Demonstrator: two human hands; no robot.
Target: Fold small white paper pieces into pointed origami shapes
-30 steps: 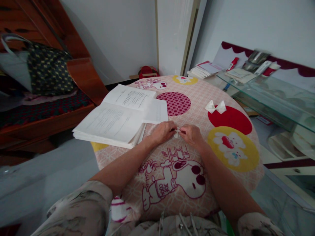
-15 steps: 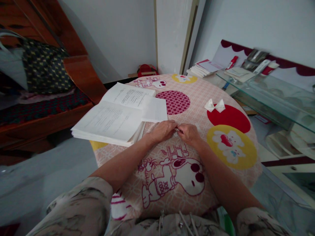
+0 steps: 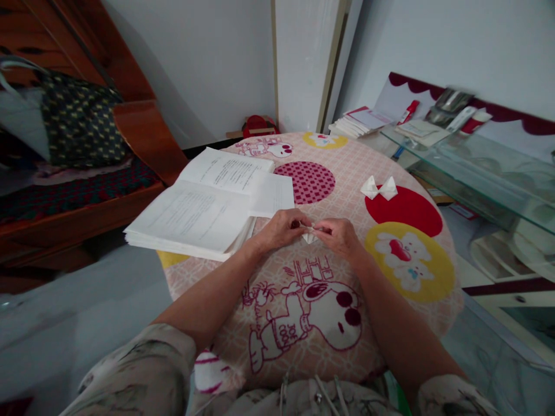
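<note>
A small piece of folded white paper (image 3: pixel 309 236) is pinched between my two hands, low over the middle of the round table. My left hand (image 3: pixel 287 226) grips its left side, fingers curled and partly hiding it. On its right side, the thumb and fingertips of my right hand (image 3: pixel 340 234) are closed. Further right, two pointed white paper shapes (image 3: pixel 379 188) rest side by side at the edge of the red patch on the tablecloth (image 3: pixel 277 289). Left of my hands lies an open book (image 3: pixel 197 205), with a loose white sheet (image 3: pixel 273 195) over its right edge.
A glass shelf (image 3: pixel 468 156) stands along the right, bearing a red marker (image 3: pixel 408 112) and other small things. A stack of papers (image 3: pixel 358 121) sits behind the table. At the left is a wooden bench (image 3: pixel 143 136) with a dark patterned bag (image 3: pixel 82 118).
Both hands have shifted slightly and the fingers have changed position, so more of the folded white paper shows between them. The view has tilted a little.
</note>
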